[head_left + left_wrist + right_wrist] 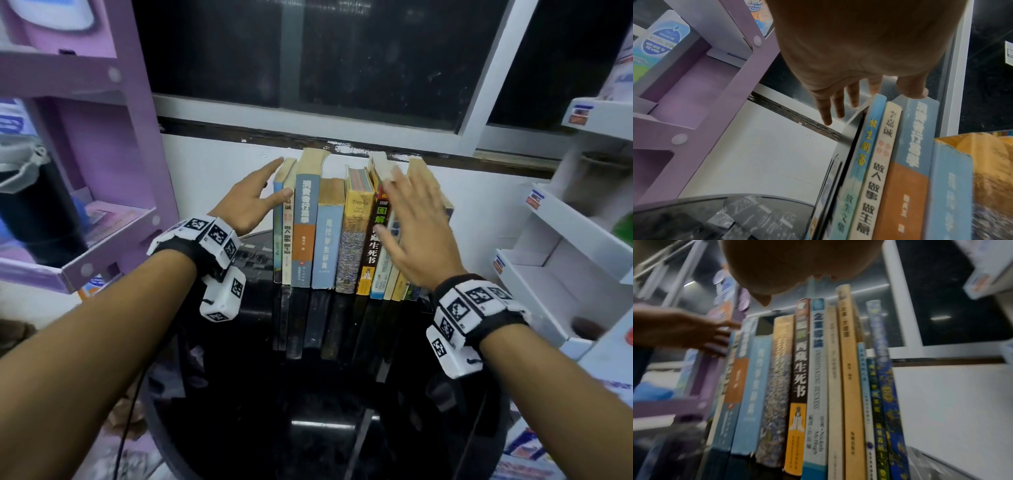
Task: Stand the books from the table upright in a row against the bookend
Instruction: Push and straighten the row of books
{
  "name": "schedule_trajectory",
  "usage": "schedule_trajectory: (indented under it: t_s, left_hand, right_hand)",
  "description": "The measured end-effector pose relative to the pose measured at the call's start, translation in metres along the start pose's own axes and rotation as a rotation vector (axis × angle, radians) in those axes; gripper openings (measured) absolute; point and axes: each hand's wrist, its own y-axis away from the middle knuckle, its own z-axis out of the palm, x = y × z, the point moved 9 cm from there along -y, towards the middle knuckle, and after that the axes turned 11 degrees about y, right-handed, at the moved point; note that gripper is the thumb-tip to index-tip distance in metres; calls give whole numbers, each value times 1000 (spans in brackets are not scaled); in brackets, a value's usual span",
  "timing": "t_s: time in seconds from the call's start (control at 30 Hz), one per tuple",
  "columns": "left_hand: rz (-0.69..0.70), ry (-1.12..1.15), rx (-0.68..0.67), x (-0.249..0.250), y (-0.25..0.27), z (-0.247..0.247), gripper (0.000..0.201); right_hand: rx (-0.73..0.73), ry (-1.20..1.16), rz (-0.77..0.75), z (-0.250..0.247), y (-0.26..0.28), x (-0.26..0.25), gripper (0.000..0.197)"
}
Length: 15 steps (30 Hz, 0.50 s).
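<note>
All books [342,233] upright, spines outward

front: bare table [325,428] | left: purple shelf [102,192], probably close

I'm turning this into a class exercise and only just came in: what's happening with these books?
A person is lining up a row of books standing upright, spines outward, on a glossy black table under a window. The left hand lies open against the row's left end, where a thin black bookend stands beside the first book. The right hand is spread flat over the books at the right end. Whether it touches them is unclear. No book is seen lying flat.
</note>
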Motion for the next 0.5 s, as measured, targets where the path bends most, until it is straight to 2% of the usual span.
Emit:
schedule_trajectory:
  t_s: [0.1, 0.23, 0.33, 0.5]
  left_hand:
    - [45, 25, -37, 3, -4, -5, 62]
    - [87, 64, -63, 3, -11, -9, 59]
    - [141, 58, -96, 7, -17, -7, 59]
    - [175, 65, -156, 4, -26, -1, 58]
  right_hand:
    - [-45, 169, -309, 20, -3, -52, 68]
    - [-95, 224, -578, 53, 0, -101, 70]
    - [-112, 244, -720, 74, 0, -130, 70]
    - [-102, 229, -821, 96, -6, -159, 71]
